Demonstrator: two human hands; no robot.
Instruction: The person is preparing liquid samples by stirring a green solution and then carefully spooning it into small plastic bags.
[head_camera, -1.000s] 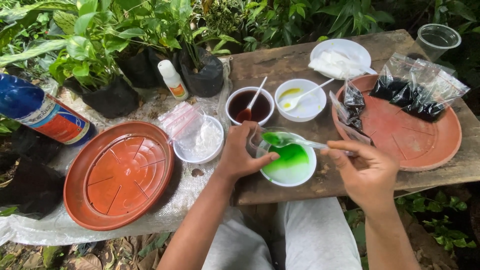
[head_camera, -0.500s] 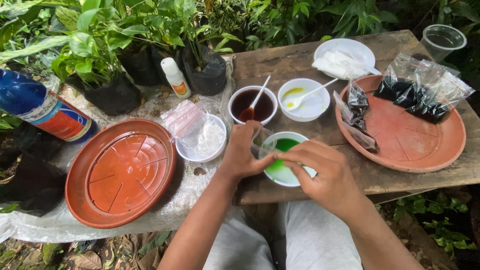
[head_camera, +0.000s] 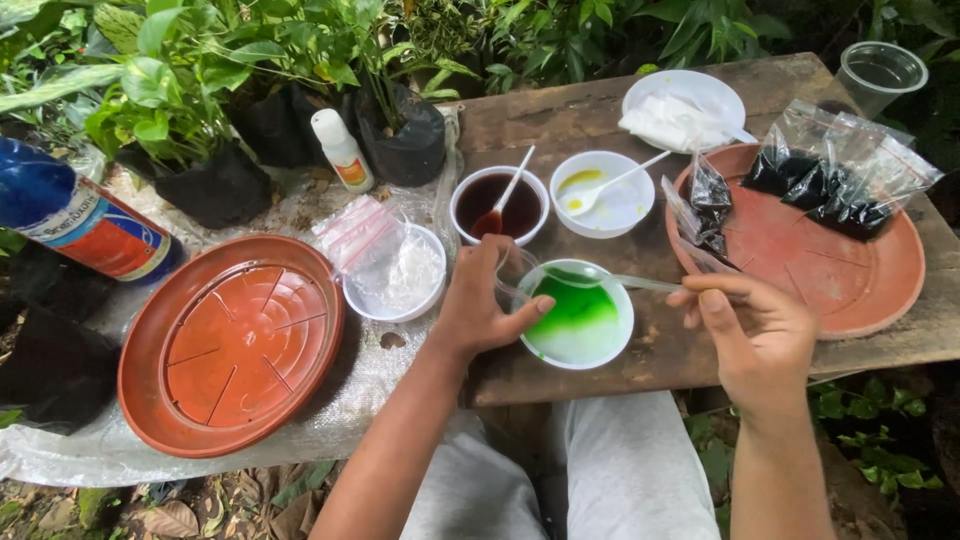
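A white bowl of green liquid (head_camera: 590, 345) sits tilted at the front of a wooden board (head_camera: 590, 110). My left hand (head_camera: 478, 300) grips its left rim, thumb on the edge, with a small clear bag (head_camera: 510, 268) under the fingers. My right hand (head_camera: 755, 325) pinches the handle of a white plastic spoon (head_camera: 640, 282) whose tip rests over the bowl's far rim.
Behind stand a bowl of dark red liquid (head_camera: 500, 205) and a bowl with yellow residue (head_camera: 603, 193), each with a spoon. A terracotta saucer (head_camera: 850, 270) holds bags of dark material. Another saucer (head_camera: 230, 345), a bowl of clear bags (head_camera: 395, 275), a white bottle (head_camera: 340, 150), a spray can (head_camera: 75, 220), a white plate (head_camera: 685, 105), a clear cup (head_camera: 880, 75) and potted plants (head_camera: 400, 120) surround.
My right hand had moved left over the green bowl, and has now drawn back to the right with the spoon. The left hand stays on the bowl's rim.
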